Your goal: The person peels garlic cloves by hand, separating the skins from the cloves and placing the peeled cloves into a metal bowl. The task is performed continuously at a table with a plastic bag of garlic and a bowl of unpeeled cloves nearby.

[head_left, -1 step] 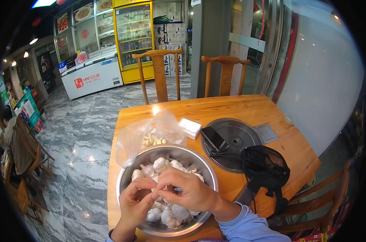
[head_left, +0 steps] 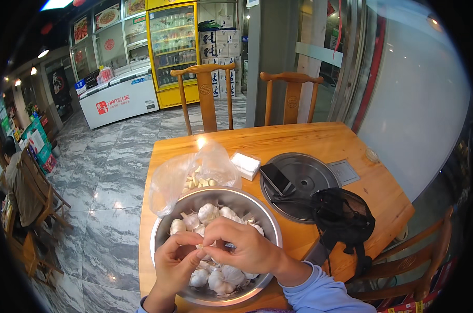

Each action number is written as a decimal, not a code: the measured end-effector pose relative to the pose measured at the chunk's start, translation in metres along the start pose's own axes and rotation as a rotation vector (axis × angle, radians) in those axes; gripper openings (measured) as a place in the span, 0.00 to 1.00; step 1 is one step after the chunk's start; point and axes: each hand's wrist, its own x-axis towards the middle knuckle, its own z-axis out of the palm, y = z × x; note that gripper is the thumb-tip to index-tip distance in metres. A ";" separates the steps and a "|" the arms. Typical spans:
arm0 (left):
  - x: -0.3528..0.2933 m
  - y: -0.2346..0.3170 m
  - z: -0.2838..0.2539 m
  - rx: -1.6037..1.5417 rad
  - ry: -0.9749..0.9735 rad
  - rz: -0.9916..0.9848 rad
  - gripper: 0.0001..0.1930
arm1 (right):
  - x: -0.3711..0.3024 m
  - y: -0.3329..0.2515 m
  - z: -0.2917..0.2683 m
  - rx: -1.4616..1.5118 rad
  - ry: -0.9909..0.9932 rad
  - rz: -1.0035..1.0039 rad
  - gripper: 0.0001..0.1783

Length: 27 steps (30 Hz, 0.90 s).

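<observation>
Over a wide steel bowl (head_left: pixel 276 224) full of whole garlic bulbs (head_left: pixel 222 279), my two hands meet at the fingertips. A small pale garlic clove (head_left: pixel 200 245) is pinched between them. My left hand (head_left: pixel 175 263) is closed, thumb and forefinger on the clove. From the right, my right hand (head_left: pixel 245 244) closes on the same clove with thumb and forefinger. Part of the clove is hidden by the fingers. Just behind the bowl, peeled cloves (head_left: pixel 199 181) lie in a clear plastic bag (head_left: pixel 166 180).
On the wooden table (head_left: pixel 293 136), a white box (head_left: pixel 245 165) stands beside the bag. Farther right are a round black hotplate (head_left: pixel 320 180), a phone (head_left: pixel 277 179) lying on it, and a black mesh bag (head_left: pixel 346 214). Wooden chairs (head_left: pixel 207 99) stand at the far side.
</observation>
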 end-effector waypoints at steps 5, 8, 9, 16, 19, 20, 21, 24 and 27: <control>-0.002 0.003 -0.002 -0.082 -0.017 -0.175 0.09 | 0.001 0.001 -0.004 -0.005 -0.037 -0.020 0.08; -0.002 0.002 -0.005 -0.084 -0.035 -0.167 0.09 | 0.000 -0.002 -0.003 0.085 -0.049 0.125 0.06; -0.001 0.001 -0.005 -0.099 -0.049 -0.160 0.09 | 0.000 -0.003 -0.002 0.139 -0.038 0.179 0.06; 0.001 0.001 -0.007 -0.190 -0.099 -0.218 0.10 | 0.001 -0.002 -0.003 0.203 -0.044 0.230 0.06; 0.002 0.002 -0.008 -0.225 -0.117 -0.270 0.10 | 0.000 -0.002 -0.003 0.226 -0.036 0.248 0.06; 0.002 0.002 -0.008 -0.230 -0.120 -0.301 0.10 | 0.000 -0.002 -0.003 0.236 -0.030 0.255 0.06; 0.002 0.002 -0.008 -0.242 -0.130 -0.305 0.09 | -0.001 -0.002 -0.003 0.242 -0.036 0.261 0.06; 0.002 0.001 -0.009 -0.287 -0.149 -0.354 0.09 | 0.000 -0.004 -0.003 0.259 -0.045 0.274 0.05; 0.002 0.002 -0.009 -0.369 -0.177 -0.406 0.09 | 0.000 -0.005 -0.003 0.273 -0.036 0.276 0.05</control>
